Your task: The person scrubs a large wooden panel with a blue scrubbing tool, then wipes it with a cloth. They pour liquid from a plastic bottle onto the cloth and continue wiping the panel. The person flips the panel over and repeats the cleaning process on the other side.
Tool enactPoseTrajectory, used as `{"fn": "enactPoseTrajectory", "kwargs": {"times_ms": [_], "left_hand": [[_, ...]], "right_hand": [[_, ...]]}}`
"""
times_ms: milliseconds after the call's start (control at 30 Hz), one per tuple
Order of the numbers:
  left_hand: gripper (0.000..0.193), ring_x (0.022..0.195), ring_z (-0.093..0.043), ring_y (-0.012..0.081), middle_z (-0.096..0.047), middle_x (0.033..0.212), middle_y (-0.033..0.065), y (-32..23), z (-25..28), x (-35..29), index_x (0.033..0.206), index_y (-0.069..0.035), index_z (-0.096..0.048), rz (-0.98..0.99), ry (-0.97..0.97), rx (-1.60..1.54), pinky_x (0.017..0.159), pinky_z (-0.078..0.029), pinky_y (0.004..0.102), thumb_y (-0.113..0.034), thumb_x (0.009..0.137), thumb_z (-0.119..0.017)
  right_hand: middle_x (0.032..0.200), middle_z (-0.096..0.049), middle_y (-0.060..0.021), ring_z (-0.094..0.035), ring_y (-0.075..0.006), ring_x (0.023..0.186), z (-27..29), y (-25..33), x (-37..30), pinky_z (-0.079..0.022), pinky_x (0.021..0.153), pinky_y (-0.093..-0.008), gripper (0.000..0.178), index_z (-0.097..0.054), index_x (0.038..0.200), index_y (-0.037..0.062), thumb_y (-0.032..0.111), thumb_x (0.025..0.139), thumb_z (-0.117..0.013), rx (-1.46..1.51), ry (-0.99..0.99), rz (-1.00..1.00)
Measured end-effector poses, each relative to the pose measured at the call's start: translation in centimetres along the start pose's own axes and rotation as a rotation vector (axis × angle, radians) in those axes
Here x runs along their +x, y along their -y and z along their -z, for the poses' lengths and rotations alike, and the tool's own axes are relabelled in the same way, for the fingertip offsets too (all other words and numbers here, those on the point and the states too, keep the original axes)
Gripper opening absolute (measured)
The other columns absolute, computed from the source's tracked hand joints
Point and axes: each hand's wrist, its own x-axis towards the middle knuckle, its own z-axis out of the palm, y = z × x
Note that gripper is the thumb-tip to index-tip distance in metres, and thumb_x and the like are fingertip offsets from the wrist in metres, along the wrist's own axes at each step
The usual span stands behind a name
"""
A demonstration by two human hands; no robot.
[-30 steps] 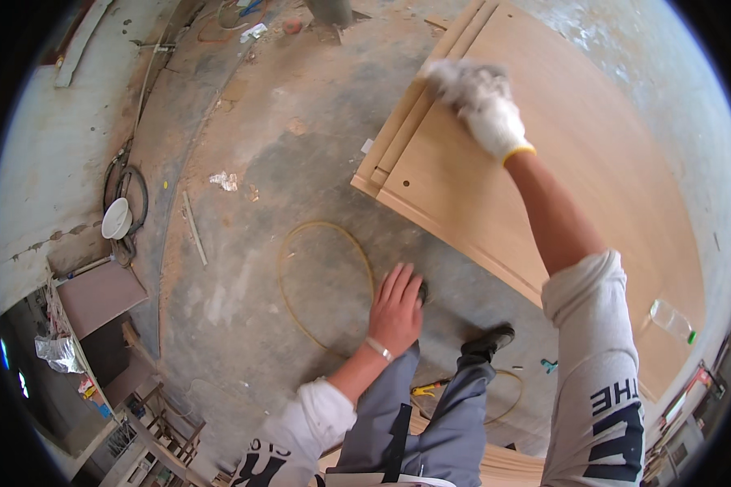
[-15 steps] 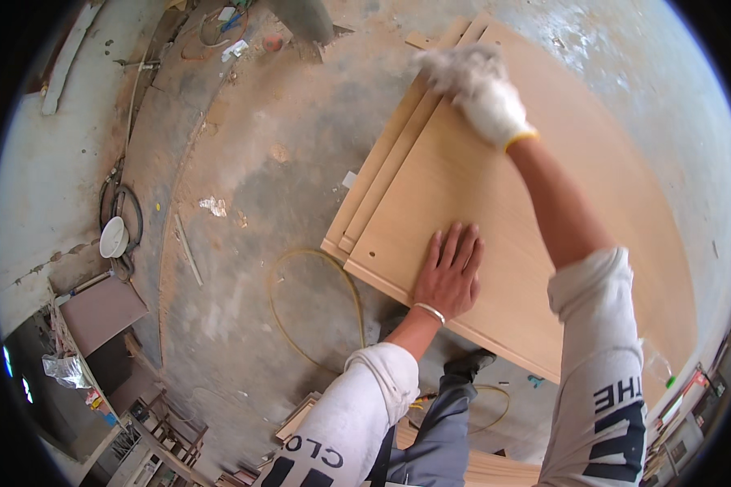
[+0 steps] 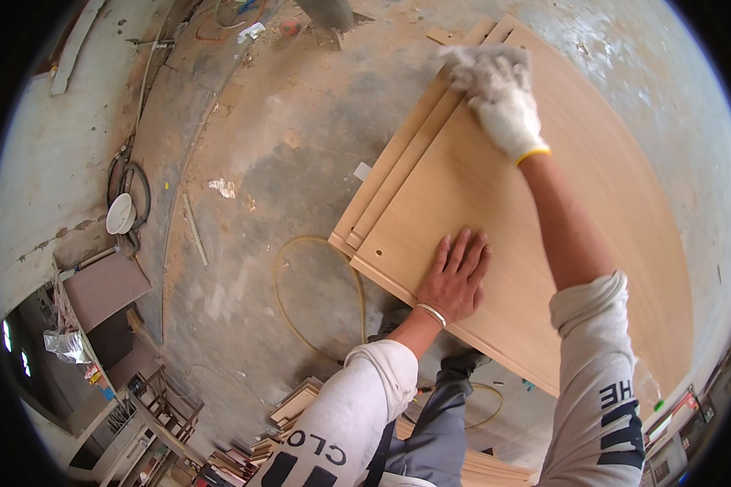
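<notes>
A stack of flat, light wood-coloured panels (image 3: 593,187) lies in front of me, their left edges stepped. My left hand (image 3: 455,280) is bare, with a bracelet on the wrist. It rests flat on the top panel near its front edge, fingers stretched out. Close to its fingers, a small round hole (image 3: 378,252) shows at the panel's left corner. At the far left edge of the stack is my right hand (image 3: 499,101), in a white knit glove with a yellow cuff. Its greyed fingers are bent over a flat greyish thing, blurred and too unclear to name.
A thin yellowish hose (image 3: 276,280) loops on the concrete floor left of the panels. Wood strips (image 3: 300,402) are piled near my legs. Along the left wall are a white bowl (image 3: 121,214), dark hoses and a brownish board (image 3: 105,288). A post (image 3: 326,12) stands at the far side.
The whole view has shifted slightly, so the panels sit a little further right. My left hand keeps its place on the panel. My gloved right hand stays by the far left edge, less blurred now.
</notes>
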Motion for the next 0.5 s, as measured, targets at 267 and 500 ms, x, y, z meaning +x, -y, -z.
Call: {"fn": "enactPoseTrajectory", "kwargs": {"times_ms": [267, 500], "left_hand": [[0.058, 0.148, -0.035, 0.0416, -0.041, 0.16, 0.0161, 1.6, -2.5, 0.3, 0.144, -0.004, -0.052, -0.136, -0.31, 0.091, 0.121, -0.026, 0.0584, -0.027, 0.091, -0.052], [0.062, 0.151, -0.029, 0.037, -0.034, 0.162, 0.0178, 0.6, 0.4, -0.3, 0.149, 0.001, -0.043, -0.052, -0.085, 0.091, 0.125, -0.021, 0.0538, -0.024, 0.092, -0.052]], "right_hand": [[0.14, -0.061, -0.0044, -0.039, -0.0261, 0.144, -2.2, 16.7, -14.7, -0.016, 0.125, -0.0432, 0.043, -0.068, 0.128, 0.0167, 0.033, 0.088, -0.062, 0.207, 0.298, 0.363], [0.153, -0.05, -0.0136, -0.033, -0.0323, 0.149, -0.3, 24.4, -20.4, -0.033, 0.12, -0.0422, 0.056, -0.062, 0.134, 0.0083, 0.043, 0.09, -0.064, 0.517, 0.729, 0.092]]}}
